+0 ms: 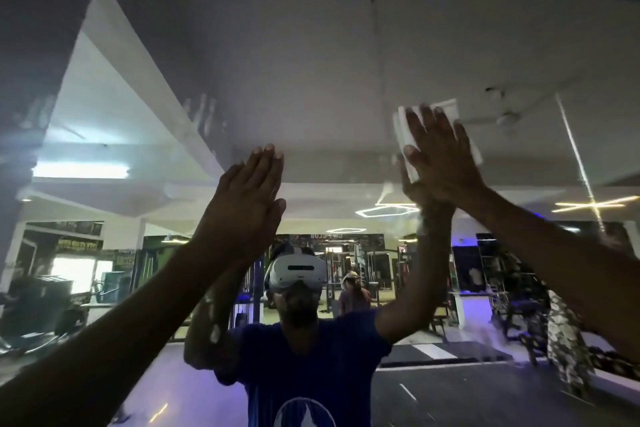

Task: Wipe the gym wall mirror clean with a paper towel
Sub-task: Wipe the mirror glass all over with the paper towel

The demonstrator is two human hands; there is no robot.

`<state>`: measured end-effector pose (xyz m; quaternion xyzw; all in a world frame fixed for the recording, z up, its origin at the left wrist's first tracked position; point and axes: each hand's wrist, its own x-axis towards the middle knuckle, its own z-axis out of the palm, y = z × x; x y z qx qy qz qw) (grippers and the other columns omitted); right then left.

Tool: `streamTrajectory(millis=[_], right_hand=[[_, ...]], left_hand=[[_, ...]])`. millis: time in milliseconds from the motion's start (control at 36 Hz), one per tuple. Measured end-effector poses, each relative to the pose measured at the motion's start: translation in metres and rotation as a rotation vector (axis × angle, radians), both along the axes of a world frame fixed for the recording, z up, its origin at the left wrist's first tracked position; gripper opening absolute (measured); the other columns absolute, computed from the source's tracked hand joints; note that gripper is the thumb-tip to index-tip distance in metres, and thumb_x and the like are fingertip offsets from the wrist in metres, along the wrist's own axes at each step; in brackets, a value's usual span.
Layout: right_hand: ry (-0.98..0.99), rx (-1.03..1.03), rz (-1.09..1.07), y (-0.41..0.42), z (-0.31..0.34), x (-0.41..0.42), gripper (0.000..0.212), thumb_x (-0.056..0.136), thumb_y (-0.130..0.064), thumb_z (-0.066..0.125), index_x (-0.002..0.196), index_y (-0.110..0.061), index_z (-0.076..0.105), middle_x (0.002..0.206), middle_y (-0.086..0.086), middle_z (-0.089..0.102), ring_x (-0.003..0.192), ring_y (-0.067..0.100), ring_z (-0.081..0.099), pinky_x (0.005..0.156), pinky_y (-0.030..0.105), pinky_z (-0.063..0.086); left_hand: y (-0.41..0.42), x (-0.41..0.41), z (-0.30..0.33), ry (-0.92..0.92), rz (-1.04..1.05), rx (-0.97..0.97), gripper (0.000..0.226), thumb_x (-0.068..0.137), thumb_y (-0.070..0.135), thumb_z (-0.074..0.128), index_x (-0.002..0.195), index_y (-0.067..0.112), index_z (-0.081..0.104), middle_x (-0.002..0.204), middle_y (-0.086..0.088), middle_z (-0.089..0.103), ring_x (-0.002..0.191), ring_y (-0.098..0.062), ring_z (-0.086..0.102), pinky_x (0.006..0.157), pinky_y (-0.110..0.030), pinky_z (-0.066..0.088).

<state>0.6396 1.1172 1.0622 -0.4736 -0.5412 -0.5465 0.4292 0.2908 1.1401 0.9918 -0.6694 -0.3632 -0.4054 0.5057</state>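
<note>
Gym wall mirror (311,62): reflecting ceiling, machines. Paper towel (405,135), folded, long axis tilting upright, lying under right hand (440,163) fingers, spread flat. Left hand (246,204) pressing flat, fingers straight.

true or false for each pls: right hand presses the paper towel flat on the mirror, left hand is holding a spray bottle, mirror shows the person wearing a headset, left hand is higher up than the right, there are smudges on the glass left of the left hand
1. The right hand presses the paper towel flat on the mirror: true.
2. The left hand holds a spray bottle: false. It is bare, with straight fingers laid against the glass.
3. The reflection shows the person wearing a headset: true.
4. The left hand is higher than the right: false. The right hand reaches higher.
5. Smudges show on the glass up and left of the left hand: true.
</note>
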Motion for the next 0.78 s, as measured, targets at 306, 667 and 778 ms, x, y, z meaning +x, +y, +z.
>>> streamTrajectory(millis=[306, 667, 778], right_hand=[[-0.475, -0.06, 0.132, 0.012, -0.101, -0.081, 0.066, 0.109, -0.042, 0.035, 0.17, -0.026, 0.016, 0.177, 0.007, 0.009, 0.164, 0.029, 0.006, 0.131, 0.056, 0.003], [-0.248, -0.079, 0.214, 0.015, -0.145, -0.099, 0.075, 0.106, -0.051, 0.031, 0.17, -0.018, 0.008, 0.177, 0.013, -0.003, 0.164, 0.034, -0.005, 0.13, 0.062, -0.002], [-0.336, -0.077, 0.182, 0.018, -0.124, -0.06, 0.069, 0.11, -0.044, 0.032, 0.17, -0.021, 0.009, 0.178, 0.006, -0.001, 0.165, 0.026, -0.002, 0.131, 0.058, 0.005]], left_hand=[[-0.008, 0.002, 0.002, 0.04, 0.093, -0.027, 0.071, 0.1, 0.037, 0.023, 0.159, 0.0, 0.037, 0.165, -0.022, 0.036, 0.153, -0.038, 0.036, 0.118, -0.055, 0.035], [-0.014, 0.022, -0.015, -0.001, 0.163, -0.032, 0.07, 0.101, 0.034, 0.022, 0.156, -0.006, 0.037, 0.162, -0.029, 0.037, 0.15, -0.043, 0.039, 0.113, -0.056, 0.042], [-0.014, 0.022, -0.018, 0.015, 0.242, -0.071, 0.074, 0.1, 0.035, 0.013, 0.161, -0.006, 0.023, 0.167, -0.028, 0.025, 0.155, -0.042, 0.029, 0.116, -0.055, 0.037]])
